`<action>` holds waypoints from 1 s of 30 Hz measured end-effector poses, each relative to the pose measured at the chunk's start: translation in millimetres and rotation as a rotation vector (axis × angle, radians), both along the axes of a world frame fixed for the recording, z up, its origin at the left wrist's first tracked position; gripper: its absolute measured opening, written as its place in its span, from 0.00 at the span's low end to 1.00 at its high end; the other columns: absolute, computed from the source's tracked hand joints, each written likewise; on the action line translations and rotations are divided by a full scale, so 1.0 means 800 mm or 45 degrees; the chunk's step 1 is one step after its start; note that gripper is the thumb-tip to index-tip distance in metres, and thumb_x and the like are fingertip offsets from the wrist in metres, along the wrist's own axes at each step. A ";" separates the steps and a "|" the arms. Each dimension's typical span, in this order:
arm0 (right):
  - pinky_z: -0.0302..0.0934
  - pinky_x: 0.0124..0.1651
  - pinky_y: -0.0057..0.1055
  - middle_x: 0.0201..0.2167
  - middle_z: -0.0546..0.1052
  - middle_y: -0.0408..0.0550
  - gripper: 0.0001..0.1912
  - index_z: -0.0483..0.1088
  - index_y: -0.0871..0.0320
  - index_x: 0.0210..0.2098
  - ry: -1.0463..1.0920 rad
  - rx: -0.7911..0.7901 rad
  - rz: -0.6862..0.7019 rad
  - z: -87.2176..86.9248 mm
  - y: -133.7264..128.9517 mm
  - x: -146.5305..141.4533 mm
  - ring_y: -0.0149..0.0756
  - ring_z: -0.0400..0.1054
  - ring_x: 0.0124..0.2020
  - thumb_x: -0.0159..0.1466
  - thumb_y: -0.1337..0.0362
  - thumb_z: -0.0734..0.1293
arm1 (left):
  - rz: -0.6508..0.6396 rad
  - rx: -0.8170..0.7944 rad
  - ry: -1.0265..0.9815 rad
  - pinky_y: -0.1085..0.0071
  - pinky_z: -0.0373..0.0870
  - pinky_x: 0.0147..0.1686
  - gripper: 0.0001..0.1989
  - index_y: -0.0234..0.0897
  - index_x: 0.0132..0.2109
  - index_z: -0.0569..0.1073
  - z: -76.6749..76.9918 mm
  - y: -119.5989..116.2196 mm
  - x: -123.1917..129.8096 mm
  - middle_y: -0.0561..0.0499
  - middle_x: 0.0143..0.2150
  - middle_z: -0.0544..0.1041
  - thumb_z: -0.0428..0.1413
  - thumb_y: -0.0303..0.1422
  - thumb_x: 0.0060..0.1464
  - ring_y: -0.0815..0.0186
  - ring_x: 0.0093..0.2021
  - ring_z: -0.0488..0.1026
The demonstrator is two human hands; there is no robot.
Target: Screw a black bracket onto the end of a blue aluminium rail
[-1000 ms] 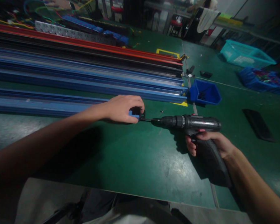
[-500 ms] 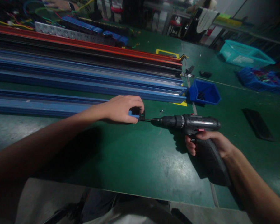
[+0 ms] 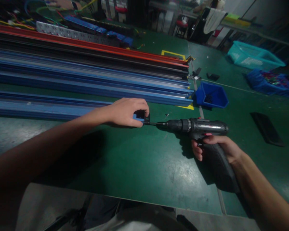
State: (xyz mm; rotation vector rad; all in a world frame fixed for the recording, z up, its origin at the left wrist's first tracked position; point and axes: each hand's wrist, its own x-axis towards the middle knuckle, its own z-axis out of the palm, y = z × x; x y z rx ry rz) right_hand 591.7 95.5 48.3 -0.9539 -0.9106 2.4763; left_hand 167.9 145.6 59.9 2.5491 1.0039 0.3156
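Note:
My left hand (image 3: 128, 111) is wrapped round the right end of the nearest blue rail (image 3: 43, 107), thumb in front and fingers behind. A small black end piece (image 3: 147, 118) sits at that end, partly hidden by the fingers. My right hand (image 3: 216, 146) grips a black power drill (image 3: 199, 125) by its handle, and the drill lies level, pointing left. Its long thin bit meets the black end piece. Just behind the bit, a tiny screw-like part (image 3: 167, 114) rests on the green table (image 3: 144, 166).
More blue rails (image 3: 91, 81), black ones and a red rail (image 3: 91, 46) lie behind. A blue bin (image 3: 214, 96), a flat black object (image 3: 267, 129), a turquoise basket (image 3: 252, 56) and a blue tray (image 3: 269, 84) are at the right. Wires and perforated metal strips lie back left.

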 end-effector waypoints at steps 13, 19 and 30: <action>0.77 0.44 0.37 0.34 0.84 0.57 0.15 0.84 0.68 0.46 0.016 -0.009 0.024 0.001 0.001 0.001 0.46 0.83 0.37 0.67 0.61 0.74 | 0.001 -0.001 -0.002 0.67 0.67 0.48 0.14 0.44 0.51 0.79 -0.001 0.000 0.001 0.50 0.56 0.79 0.63 0.40 0.58 0.59 0.53 0.78; 0.77 0.44 0.36 0.34 0.84 0.57 0.15 0.85 0.68 0.46 0.002 -0.022 0.021 0.004 0.001 -0.001 0.46 0.84 0.37 0.66 0.61 0.74 | 0.007 -0.023 0.000 0.67 0.66 0.48 0.14 0.43 0.50 0.79 0.004 -0.001 0.002 0.50 0.56 0.79 0.63 0.40 0.58 0.59 0.53 0.77; 0.77 0.43 0.36 0.33 0.84 0.56 0.15 0.85 0.67 0.45 -0.028 -0.032 0.013 0.005 0.001 -0.001 0.46 0.83 0.37 0.66 0.61 0.75 | 0.001 -0.003 0.009 0.68 0.66 0.47 0.15 0.44 0.51 0.79 0.000 0.001 0.001 0.50 0.57 0.79 0.63 0.41 0.58 0.59 0.54 0.77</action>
